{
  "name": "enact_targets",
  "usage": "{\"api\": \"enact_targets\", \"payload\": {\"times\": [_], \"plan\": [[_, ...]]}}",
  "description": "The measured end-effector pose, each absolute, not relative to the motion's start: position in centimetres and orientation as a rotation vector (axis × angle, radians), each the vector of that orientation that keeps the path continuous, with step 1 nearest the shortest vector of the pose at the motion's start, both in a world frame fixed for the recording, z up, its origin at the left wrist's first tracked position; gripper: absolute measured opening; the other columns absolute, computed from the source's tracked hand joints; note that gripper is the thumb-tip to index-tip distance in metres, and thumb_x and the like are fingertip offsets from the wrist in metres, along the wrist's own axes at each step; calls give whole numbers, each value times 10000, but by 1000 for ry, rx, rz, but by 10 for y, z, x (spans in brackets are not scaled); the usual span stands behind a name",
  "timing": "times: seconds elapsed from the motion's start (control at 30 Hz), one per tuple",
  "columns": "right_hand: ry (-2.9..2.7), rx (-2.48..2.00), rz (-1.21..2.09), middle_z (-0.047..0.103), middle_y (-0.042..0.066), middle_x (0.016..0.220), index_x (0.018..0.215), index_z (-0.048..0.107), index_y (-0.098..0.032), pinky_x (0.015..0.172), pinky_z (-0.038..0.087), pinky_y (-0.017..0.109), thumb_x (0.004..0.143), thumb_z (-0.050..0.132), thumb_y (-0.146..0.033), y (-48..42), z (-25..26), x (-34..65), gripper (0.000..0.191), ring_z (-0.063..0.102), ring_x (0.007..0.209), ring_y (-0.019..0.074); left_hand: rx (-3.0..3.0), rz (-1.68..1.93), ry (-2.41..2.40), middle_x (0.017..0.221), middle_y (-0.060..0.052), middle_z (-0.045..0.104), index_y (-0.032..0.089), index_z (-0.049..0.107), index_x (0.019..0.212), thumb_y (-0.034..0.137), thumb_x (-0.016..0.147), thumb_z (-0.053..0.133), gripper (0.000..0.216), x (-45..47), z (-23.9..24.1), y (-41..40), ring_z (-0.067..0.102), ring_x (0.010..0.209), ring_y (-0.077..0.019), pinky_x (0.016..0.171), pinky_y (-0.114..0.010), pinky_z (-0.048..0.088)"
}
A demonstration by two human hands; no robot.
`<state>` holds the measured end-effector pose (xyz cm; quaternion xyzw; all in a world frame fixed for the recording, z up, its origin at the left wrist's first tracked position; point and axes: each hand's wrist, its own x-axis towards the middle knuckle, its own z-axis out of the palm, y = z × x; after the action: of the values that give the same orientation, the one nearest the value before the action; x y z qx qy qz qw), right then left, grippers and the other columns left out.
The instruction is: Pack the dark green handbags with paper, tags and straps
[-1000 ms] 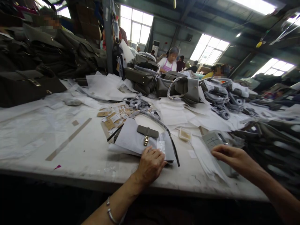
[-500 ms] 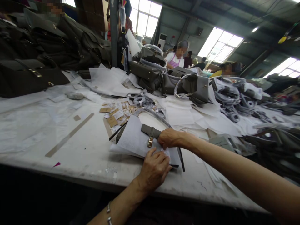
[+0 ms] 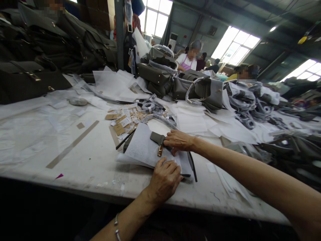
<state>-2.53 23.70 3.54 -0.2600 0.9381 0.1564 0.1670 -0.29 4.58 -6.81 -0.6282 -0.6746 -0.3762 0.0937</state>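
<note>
The bag [image 3: 127, 143] lies at the near side of the table [image 3: 82, 170], with white paper [image 3: 140, 149] over its front. The left hand [image 3: 165, 177] rests, fingers bent, on the paper at the bag's near edge; whether it grips or only presses, I cannot tell. The right hand [image 3: 180, 140] bends over the right end of the grey tab [image 3: 156, 138] and hides it, so I cannot tell a pinch from a touch.

If the left hand let up, the paper could slide or crease, as little else seems to pin it. A hard pull at the tab might twist it, and the gold clasp [image 3: 159, 151] hanging from it could rub and get scratched. The tags [image 3: 119, 130] lie just beyond the bag, far and left; a push that way could scatter them or tangle their strings.

Counted: two hands, one bag under them, one tab, one clasp, one bangle [image 3: 117, 233] on the left wrist. Left on the table: one long brown strip [image 3: 72, 144], one small brown chip [image 3: 80, 126], one pink scrap [image 3: 59, 176]. The tags overlap too much to count, as do the grey bags [image 3: 155, 78] on the far side. Farther off, three windows [image 3: 235, 45] show
</note>
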Motion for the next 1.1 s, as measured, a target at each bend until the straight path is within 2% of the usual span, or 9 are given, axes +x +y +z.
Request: {"api": "enact_targets", "payload": {"times": [0.13, 0.23, 0.33, 0.43, 0.5, 0.6, 0.7, 0.9, 1.1], "plan": [[2870, -593, 520, 664, 80, 1023, 1060, 610, -176, 851, 355, 355, 819, 749, -370, 257, 38, -16, 338, 553, 971, 247, -1855, -1092, -1990, 1013, -56, 680, 207, 581, 1074, 257, 927, 546, 159, -3, -69, 47, 619, 1022, -218, 1032, -457, 385], [3167, -212, 462, 660, 106, 1116, 1119, 621, -166, 914, 352, 378, 800, 771, -286, 266, 38, 5, 372, 548, 1048, 269, -1841, -1085, -1978, 1012, -53, 679, 214, 582, 1074, 250, 924, 552, 158, -3, -69, 47, 617, 1024, -215, 1035, -455, 382], [3404, 267, 171, 694, 96, 1027, 997, 679, -169, 904, 380, 370, 864, 699, -291, 257, 29, 31, 182, 580, 1002, 250, -1838, -1062, -1984, 1000, -39, 678, 217, 586, 1060, 249, 916, 570, 148, -3, -68, 47, 618, 997, -200, 1042, -441, 378], [3305, 278, -131, 721, 57, 926, 884, 718, -199, 921, 393, 362, 919, 614, -289, 242, 10, 48, 142, 620, 940, 210, -1837, -1046, -1988, 986, -32, 679, 222, 590, 1061, 249, 919, 569, 147, -3, -68, 47, 619, 982, -195, 1035, -433, 380], [3195, 239, -166, 733, 50, 993, 948, 728, -214, 1000, 359, 400, 918, 599, -268, 237, -1, 52, 143, 625, 1017, 215, -1836, -1045, -1984, 996, -35, 682, 224, 589, 1070, 252, 920, 569, 154, -4, -68, 48, 619, 988, -198, 1031, -437, 380], [3152, 474, -52, 691, 89, 1202, 1100, 696, -197, 1117, 237, 518, 906, 614, -279, 240, -4, 49, 226, 526, 1249, 282, -1838, -1037, -1979, 1021, -35, 684, 224, 587, 1068, 253, 920, 573, 151, -5, -71, 49, 618, 1002, -199, 1033, -443, 375], [3153, 700, -14, 685, 105, 1222, 1100, 693, -184, 1114, 232, 584, 948, 536, -271, 241, 6, 50, 235, 490, 1302, 315, -1838, -1034, -1988, 1028, -37, 685, 225, 588, 1059, 248, 917, 579, 144, -4, -72, 49, 618, 1002, -199, 1036, -442, 374], [3240, 447, -195, 712, 51, 1172, 1023, 713, -244, 1121, 294, 477, 979, 466, -245, 208, 4, 66, 250, 583, 1210, 223, -1826, -1021, -1997, 960, -25, 681, 218, 598, 1016, 251, 911, 593, 111, -3, -68, 48, 626, 946, -195, 1025, -445, 389], [3281, 484, -210, 713, 86, 1163, 1048, 713, -212, 1145, 217, 595, 956, 489, -234, 184, 3, 66, 243, 532, 1272, 297, -1810, -953, -1991, 897, -21, 678, 212, 613, 954, 255, 893, 609, 75, -4, -69, 51, 636, 917, -193, 1003, -439, 431]]}}
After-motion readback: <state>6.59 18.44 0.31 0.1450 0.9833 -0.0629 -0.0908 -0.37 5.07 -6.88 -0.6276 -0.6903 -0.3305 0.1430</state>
